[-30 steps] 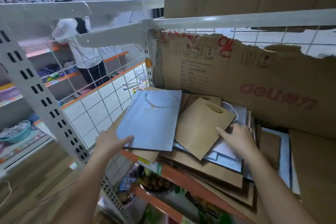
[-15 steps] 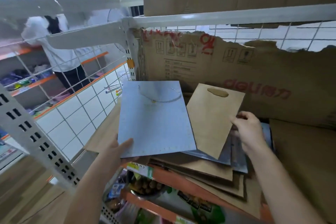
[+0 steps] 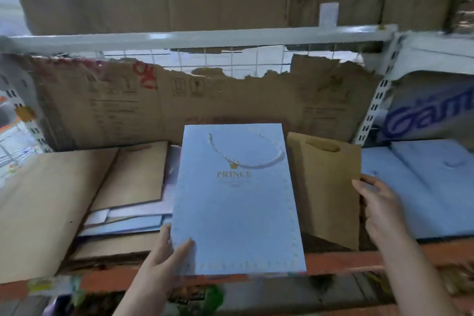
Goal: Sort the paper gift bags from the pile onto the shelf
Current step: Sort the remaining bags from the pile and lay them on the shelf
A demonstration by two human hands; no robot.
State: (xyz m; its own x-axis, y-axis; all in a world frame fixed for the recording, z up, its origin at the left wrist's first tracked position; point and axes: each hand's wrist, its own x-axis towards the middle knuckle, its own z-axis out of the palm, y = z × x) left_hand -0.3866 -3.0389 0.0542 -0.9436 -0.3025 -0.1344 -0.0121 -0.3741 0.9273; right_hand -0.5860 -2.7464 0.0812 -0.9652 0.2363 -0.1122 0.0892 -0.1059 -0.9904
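Changes noted, head view:

- View: swung rightward; the white upright and wire grid formerly at left now sit at the far left edge, and a second upright with blue packages has come in at right.
- Pale blue gift bag: lifted off the pile; now at frame centre, squared to the view, "PRINCE" print legible, left hand gripping its lower left corner.
- Brown paper bag: raised from the pile, now right of centre, partly behind the blue bag; right hand grips its right edge.
- Person at upper left: gone from view.
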